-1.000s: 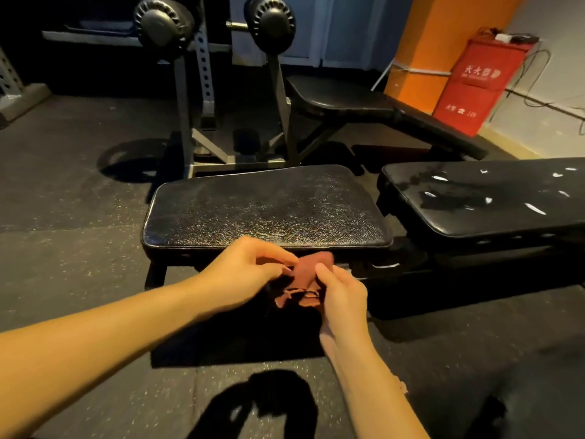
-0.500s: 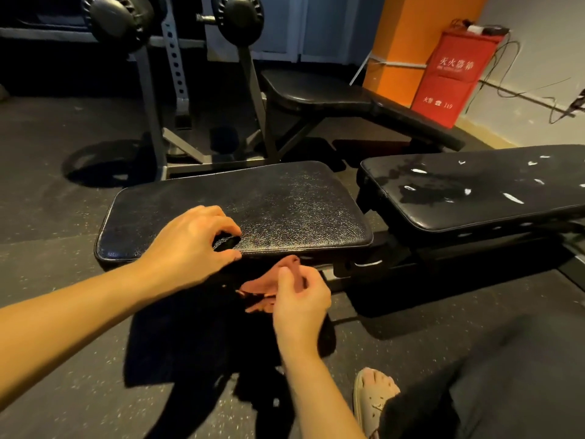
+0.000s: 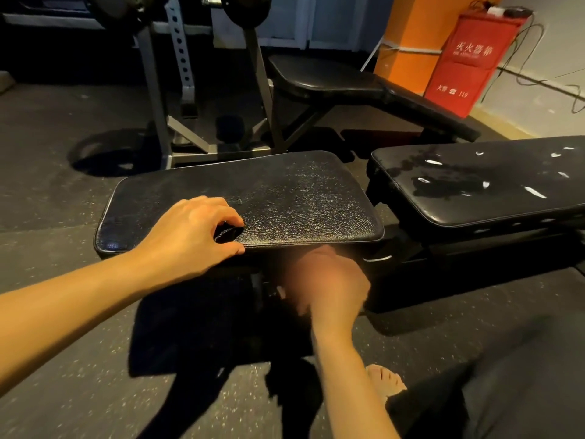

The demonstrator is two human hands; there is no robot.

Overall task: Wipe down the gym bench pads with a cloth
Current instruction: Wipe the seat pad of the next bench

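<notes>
The black seat pad (image 3: 285, 191) of the near bench lies in front of me, its cracked surface glinting. Right of it is the longer back pad (image 3: 490, 185), with a dark wet patch and white tears. My left hand (image 3: 193, 236) rests on the seat pad near its front edge; the fingers curl on top and the thumb lies on the rim. Just below that front edge my right hand (image 3: 332, 286) is motion-blurred. It holds the reddish cloth (image 3: 304, 261), which shows only as a smear by the fingers.
Behind stand a second black bench (image 3: 332, 80) and a grey rack (image 3: 158, 90) with weight plates. A red fire-equipment box (image 3: 468, 58) and an orange pillar (image 3: 408, 36) are at the back right. My foot (image 3: 386, 381) and dark trouser leg (image 3: 506, 391) are on the rubber floor.
My left hand has let go of the cloth and settled on the seat pad's front edge. The right hand, keeping the cloth, has swung right under the pad's rim.
</notes>
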